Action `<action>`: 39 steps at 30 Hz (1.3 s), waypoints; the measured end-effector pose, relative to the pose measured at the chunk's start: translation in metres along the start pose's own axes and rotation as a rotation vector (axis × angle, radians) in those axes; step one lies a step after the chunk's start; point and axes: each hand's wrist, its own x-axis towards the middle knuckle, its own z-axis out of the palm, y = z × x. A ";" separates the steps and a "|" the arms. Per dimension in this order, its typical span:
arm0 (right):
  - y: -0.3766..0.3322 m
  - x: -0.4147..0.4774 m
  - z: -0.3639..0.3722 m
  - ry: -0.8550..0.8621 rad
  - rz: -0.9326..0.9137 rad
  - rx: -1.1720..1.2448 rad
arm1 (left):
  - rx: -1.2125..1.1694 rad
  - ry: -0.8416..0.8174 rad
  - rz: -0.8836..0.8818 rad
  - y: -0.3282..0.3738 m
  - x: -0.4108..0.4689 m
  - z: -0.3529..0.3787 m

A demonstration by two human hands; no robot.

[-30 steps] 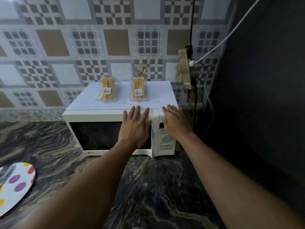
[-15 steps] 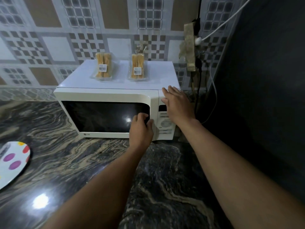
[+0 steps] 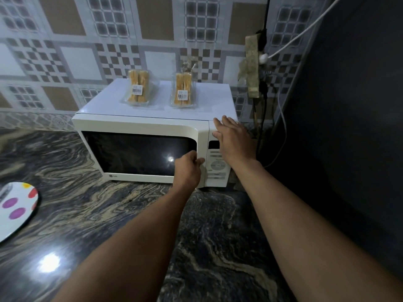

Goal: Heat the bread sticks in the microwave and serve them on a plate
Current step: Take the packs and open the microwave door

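Observation:
A white microwave [image 3: 139,125] stands on the dark marble counter with its door closed. Two clear packs of bread sticks lie on its top, one on the left [image 3: 137,88] and one on the right [image 3: 183,90]. My left hand [image 3: 188,168] curls its fingers round the right edge of the microwave door [image 3: 201,147]. My right hand [image 3: 233,140] presses flat, fingers straight, on the upper right front corner above the control panel [image 3: 218,164]. A white plate with coloured dots [image 3: 17,205] lies on the counter at the far left.
A tiled wall rises behind the microwave. A socket strip [image 3: 253,64] with black and white cables hangs at its right. A tall dark appliance side [image 3: 349,105] fills the right. Marble counter [image 3: 98,214] stretches in front.
My left hand slid from the flat of the door down to its right edge and curled its fingers there. My right hand stayed on the top right corner. The view came closer.

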 end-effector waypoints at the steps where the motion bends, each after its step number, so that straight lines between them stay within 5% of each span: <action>1: 0.000 0.000 -0.001 -0.003 0.004 0.006 | 0.000 0.004 -0.001 -0.001 0.000 0.000; 39: -0.006 0.000 -0.011 -0.069 0.024 -0.060 | 0.001 0.035 0.074 -0.015 -0.006 0.001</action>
